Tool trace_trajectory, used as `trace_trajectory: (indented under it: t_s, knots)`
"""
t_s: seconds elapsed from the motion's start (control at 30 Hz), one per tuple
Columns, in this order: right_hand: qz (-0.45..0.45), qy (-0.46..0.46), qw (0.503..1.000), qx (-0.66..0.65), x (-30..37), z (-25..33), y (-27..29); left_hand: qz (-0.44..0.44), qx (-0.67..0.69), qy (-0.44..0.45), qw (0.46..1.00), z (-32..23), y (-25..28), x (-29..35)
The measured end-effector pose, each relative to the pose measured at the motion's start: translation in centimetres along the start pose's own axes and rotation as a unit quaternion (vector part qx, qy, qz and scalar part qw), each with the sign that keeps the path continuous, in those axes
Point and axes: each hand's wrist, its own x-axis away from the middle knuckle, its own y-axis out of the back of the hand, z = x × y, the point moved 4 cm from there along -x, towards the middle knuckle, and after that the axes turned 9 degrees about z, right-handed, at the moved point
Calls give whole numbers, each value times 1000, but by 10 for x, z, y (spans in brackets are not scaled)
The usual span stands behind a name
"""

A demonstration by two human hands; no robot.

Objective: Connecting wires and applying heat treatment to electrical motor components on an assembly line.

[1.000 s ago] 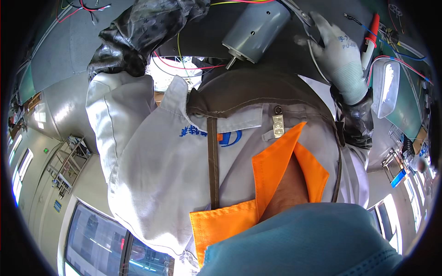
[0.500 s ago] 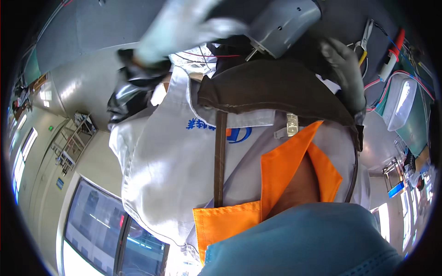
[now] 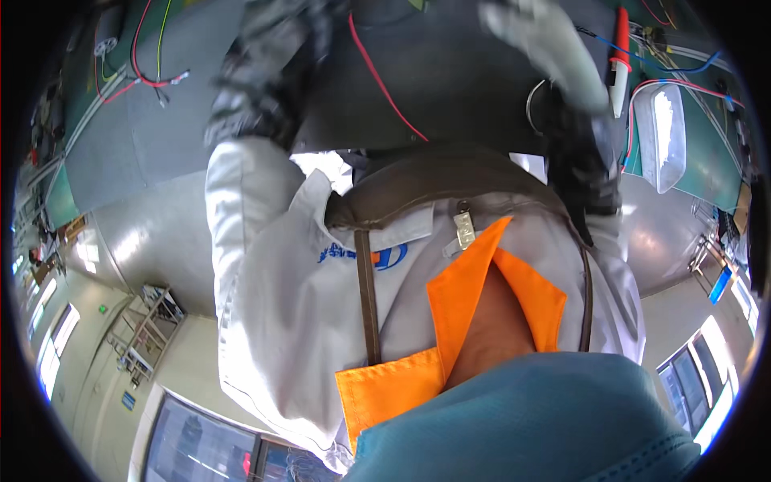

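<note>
My right hand (image 3: pixel 554 52), in a pale grey glove, reaches over the dark bench mat (image 3: pixel 450 88) near the top edge. Motion smears its fingers, so I cannot make out whether they hold anything. On the left, my forearm in a shiny black sleeve cover (image 3: pixel 269 76) runs up to the top edge, and the left hand lies beyond the picture. Between the arms a red wire (image 3: pixel 377 72) crosses the mat. A thin pale loop (image 3: pixel 533 106) shows beside the right forearm. Right of that hand lies a red and white pen-shaped tool (image 3: pixel 620 64).
A clear plastic box (image 3: pixel 665 140) with a red wire (image 3: pixel 634 108) alongside stands at the right. Far left, a small metal cylinder (image 3: pixel 105 40) lies near red and yellow-green wires (image 3: pixel 152 80). My brown apron (image 3: pixel 450 173) meets the bench's near edge.
The grey metal part between my hands has gone out of view. My left hand has moved up past the top edge; my right hand has moved up and leftward. The yellow-handled tool no longer shows.
</note>
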Motion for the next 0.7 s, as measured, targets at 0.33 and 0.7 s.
trace_trajectory:
  t_s: [0.33,0.7]
  knots:
    - [-378,12,886,-267,121,-50,97,60,181,166,967,11,-39,245]
    - [191,241,941,138,43,30,-90,130,34,393,910,4,-60,387]
